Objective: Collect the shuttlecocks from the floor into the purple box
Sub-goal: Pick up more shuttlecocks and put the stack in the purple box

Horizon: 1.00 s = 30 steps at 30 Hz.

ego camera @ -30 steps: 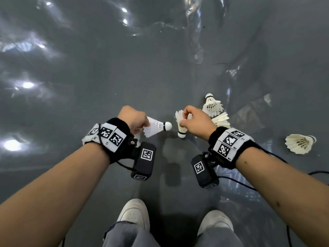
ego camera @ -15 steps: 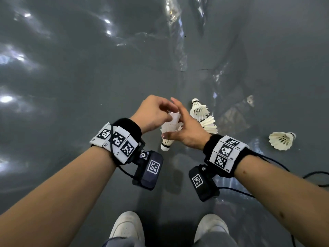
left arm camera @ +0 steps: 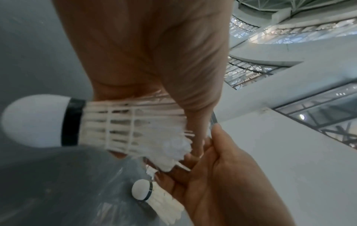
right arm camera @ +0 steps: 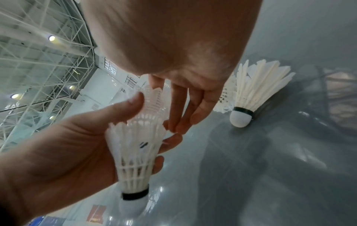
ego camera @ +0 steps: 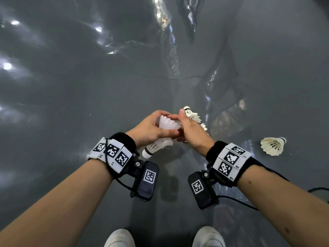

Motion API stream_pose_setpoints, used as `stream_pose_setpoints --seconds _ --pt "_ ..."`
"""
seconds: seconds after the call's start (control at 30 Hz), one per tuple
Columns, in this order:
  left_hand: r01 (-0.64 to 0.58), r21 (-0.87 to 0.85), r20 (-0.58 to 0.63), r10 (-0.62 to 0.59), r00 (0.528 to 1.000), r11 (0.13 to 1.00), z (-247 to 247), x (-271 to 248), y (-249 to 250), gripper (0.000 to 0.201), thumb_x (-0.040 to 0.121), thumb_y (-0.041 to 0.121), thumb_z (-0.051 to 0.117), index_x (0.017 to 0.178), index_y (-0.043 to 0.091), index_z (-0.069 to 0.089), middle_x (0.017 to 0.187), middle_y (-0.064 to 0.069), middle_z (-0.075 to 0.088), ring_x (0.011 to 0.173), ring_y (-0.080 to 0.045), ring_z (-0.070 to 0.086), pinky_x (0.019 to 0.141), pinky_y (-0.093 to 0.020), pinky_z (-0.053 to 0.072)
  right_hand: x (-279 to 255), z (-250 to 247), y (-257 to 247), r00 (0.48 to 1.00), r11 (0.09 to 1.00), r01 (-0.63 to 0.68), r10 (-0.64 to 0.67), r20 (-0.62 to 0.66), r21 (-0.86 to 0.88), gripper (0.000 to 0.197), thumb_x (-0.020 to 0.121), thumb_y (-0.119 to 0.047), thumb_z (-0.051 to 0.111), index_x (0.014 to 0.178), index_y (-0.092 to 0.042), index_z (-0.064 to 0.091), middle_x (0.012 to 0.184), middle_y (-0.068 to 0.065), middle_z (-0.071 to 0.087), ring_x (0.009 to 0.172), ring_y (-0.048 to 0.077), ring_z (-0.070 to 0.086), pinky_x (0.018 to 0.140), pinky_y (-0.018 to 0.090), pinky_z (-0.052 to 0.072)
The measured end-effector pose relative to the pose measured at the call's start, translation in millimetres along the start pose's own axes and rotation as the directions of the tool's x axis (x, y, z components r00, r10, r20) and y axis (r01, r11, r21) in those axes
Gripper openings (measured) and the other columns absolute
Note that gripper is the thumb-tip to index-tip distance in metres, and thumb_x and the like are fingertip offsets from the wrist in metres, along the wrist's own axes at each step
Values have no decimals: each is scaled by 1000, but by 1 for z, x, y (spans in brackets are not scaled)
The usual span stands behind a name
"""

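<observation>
My left hand (ego camera: 149,130) grips a stack of two nested white shuttlecocks (ego camera: 160,139), black-banded cork end pointing down and left. The right wrist view shows this stack (right arm camera: 135,145) in the left palm (right arm camera: 67,152). My right hand (ego camera: 193,133) holds nothing; its straight fingers (right arm camera: 179,107) touch the upper feathers. Two more shuttlecocks lie on the grey floor just behind the right hand, one (ego camera: 191,114) plain and the other (ego camera: 204,126) mostly hidden. A third shuttlecock (ego camera: 272,146) lies farther right. No purple box is in view.
The glossy grey floor (ego camera: 89,86) is wrinkled, with a raised fold (ego camera: 170,56) running away ahead. A brown stain (ego camera: 226,122) marks it at the right. My two white shoes (ego camera: 119,237) stand below, and a black cable (ego camera: 318,189) trails at the right edge.
A second ago each hand held one shuttlecock. The right hand slid its shuttlecock into the left's and let go. The left hand now holds both, nested.
</observation>
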<state>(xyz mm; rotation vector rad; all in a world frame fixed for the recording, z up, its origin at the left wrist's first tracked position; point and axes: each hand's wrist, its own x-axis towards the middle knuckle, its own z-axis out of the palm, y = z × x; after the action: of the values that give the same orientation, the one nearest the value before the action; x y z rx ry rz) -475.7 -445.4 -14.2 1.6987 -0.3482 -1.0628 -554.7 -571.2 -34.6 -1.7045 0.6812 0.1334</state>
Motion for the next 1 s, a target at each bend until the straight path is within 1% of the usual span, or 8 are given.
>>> stream_pose_setpoints --seconds 0.1,0.17,0.33,0.47,0.57,0.77,0.93,1.0 --pt "-20 43 -114 25 993 999 2 5 -5 45 76 19 79 112 8 55 83 -1 64 71 -12 61 65 -25 55 4 -1 5 958 976 33 -92 -271 -216 29 97 -47 35 102 -32 60 87 -4 68 91 21 65 83 31 48" --pt "-26 58 -158 35 987 998 2 7 -6 43 74 26 79 104 8 53 77 0 60 67 -14 58 65 -30 54 10 -3 7 923 964 -48 -58 -380 -263 22 95 -37 40 113 -31 49 98 6 68 97 29 62 84 32 45" --pt "-10 58 -172 20 985 998 -6 7 -13 48 73 28 80 105 6 52 86 -9 61 72 -22 62 66 -34 57 23 -15 9 954 903 -164 43 -296 -396 44 95 -28 43 139 -32 44 142 2 49 128 26 47 105 30 33" --pt "22 219 -195 22 981 976 -13 13 -23 62 70 33 82 121 21 49 119 0 54 103 -15 53 85 -25 44 26 -18 5 927 979 -11 -67 -369 -206 25 93 -27 55 114 -26 68 116 -2 69 108 20 62 100 33 45" --pt "73 269 -208 -16 978 961 -15 18 -30 86 67 35 83 137 20 34 128 2 46 115 -15 48 98 -26 40 28 -15 1 916 978 151 -192 -354 -141 17 86 -17 65 86 -34 67 92 -9 71 89 16 67 90 42 53" --pt "-7 246 -78 27 997 969 1 27 -30 101 52 47 85 136 24 33 116 2 59 103 -18 61 95 -33 48 9 -10 -1 979 957 197 -204 -11 -215 34 90 -6 61 117 -24 51 97 -4 70 87 12 65 87 24 50" --pt "-117 295 -46 136 990 948 10 37 -33 55 68 42 80 113 27 51 95 9 65 87 -12 62 87 -33 50 3 -15 2 988 983 154 -151 46 -99 17 92 -10 59 100 -25 61 106 2 70 99 15 64 97 32 49" --pt "-111 326 -70 141 988 939 13 42 -33 44 73 42 76 106 25 52 90 5 63 83 -17 60 82 -32 48 3 -25 7 979 977 176 -187 -86 -122 11 90 -18 61 98 -21 68 103 0 68 95 13 63 95 29 49"
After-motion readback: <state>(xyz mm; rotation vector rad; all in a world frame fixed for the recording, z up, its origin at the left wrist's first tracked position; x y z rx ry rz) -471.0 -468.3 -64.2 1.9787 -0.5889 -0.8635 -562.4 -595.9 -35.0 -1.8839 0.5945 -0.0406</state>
